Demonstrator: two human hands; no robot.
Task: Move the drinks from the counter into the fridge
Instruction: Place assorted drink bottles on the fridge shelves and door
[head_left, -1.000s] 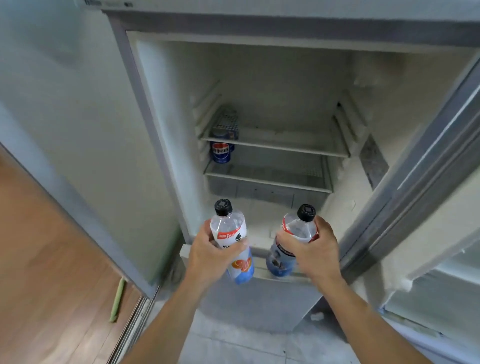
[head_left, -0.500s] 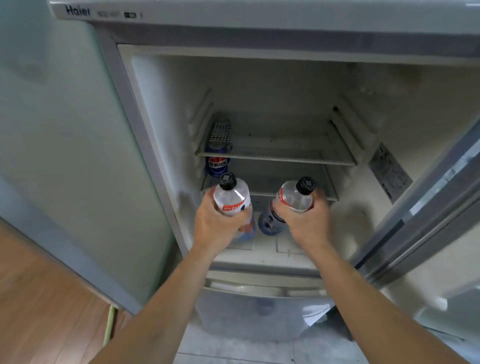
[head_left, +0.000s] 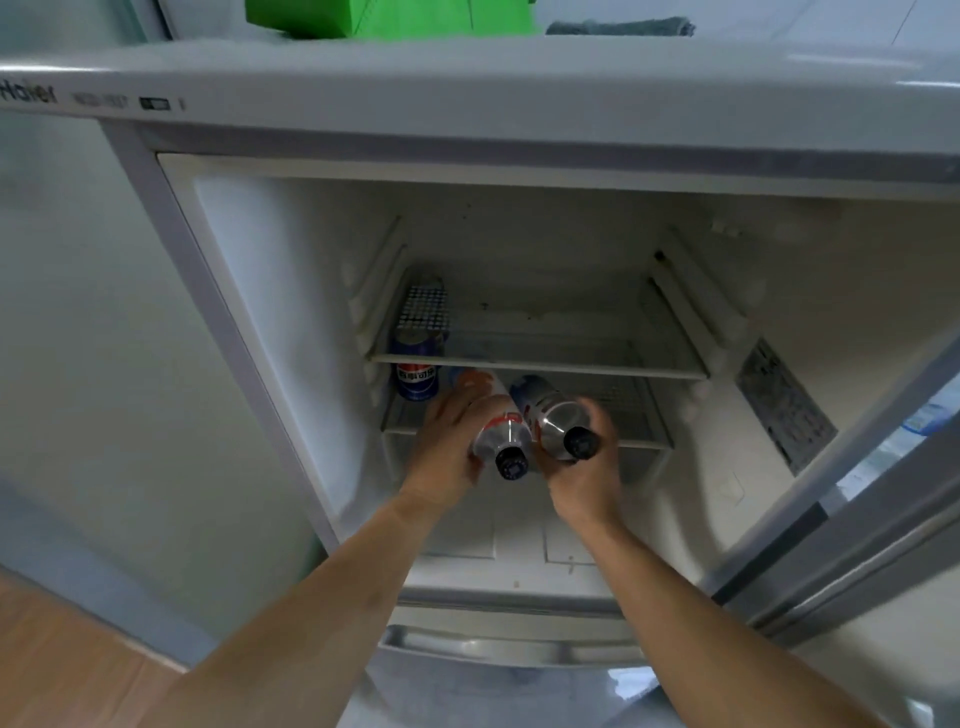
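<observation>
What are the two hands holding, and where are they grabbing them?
Each holds a drink bottle near its capped end: the left hand grips the left bottle, the right hand the right bottle.

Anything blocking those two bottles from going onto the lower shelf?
Nothing visible blocks them. The blue can stands at the far left of the lower shelf, beside the left bottle; the shelf to the right bottle's right shows bare.

A pale grey-green wall (head_left: 78, 312) fills the left side, meeting a wooden floor (head_left: 62, 670) at the lower left corner. Soft, even light falls across it. Up top sit a bright green box (head_left: 384, 15) and what may be a folded grey cloth (head_left: 618, 26).
</observation>
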